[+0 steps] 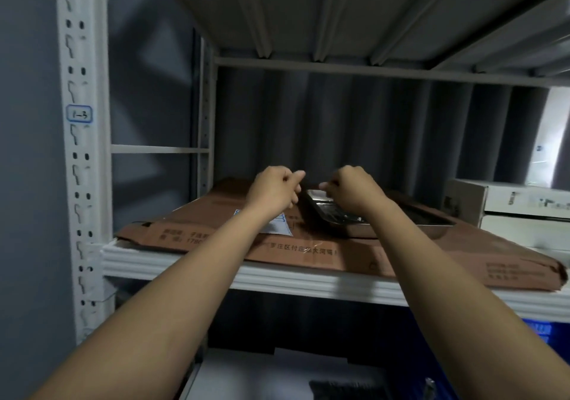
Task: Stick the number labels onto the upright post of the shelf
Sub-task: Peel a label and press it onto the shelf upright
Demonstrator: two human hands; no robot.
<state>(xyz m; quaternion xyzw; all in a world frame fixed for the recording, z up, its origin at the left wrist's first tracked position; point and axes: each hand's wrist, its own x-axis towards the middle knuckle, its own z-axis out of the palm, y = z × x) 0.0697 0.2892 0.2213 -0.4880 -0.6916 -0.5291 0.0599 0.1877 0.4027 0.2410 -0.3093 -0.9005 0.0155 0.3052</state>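
The white slotted upright post point(82, 183) of the shelf stands at the left. One blue-bordered label point(79, 113) reading "1-3" is stuck on it at upper height. Both my arms reach over the shelf board. My left hand point(274, 189) hovers above a flat brown cardboard, fingers curled with thumb and forefinger pinched. My right hand point(354, 191) is close beside it over a metal tray point(334, 213), fingers also curled. I see no label in either hand. A white sheet with blue print point(280, 226) lies on the cardboard, partly under my left forearm.
The flattened cardboard box point(197, 227) covers most of the white shelf board point(172, 265). White boxes point(509, 211) are stacked at the right. Another shelf point(339, 14) runs overhead, a grey curtain hangs behind, and blue items point(543, 335) sit on the lower level.
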